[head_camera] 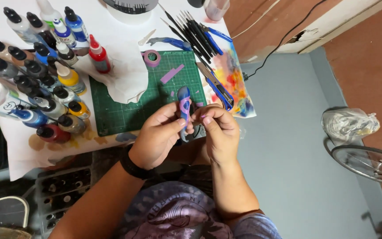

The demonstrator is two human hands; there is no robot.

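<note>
My left hand (158,137) grips a small curved blue part (184,95) wrapped with strips of purple masking tape. My right hand (219,130) pinches the tape at the part's right side, fingertips close to the left thumb. Both hands hover over the near edge of a green cutting mat (129,108). A roll of purple tape (152,58) and a loose purple strip (172,74) lie on the mat's far side. A black band sits on my left wrist.
Several paint bottles (45,75) crowd the white table's left part. Black brushes (191,31), blue pliers (215,37) and a blue utility knife (217,86) lie at the right by a paint-stained sheet. White tissue (120,66) overlaps the mat. A plastic bag (348,124) and wire fan guard sit on the floor.
</note>
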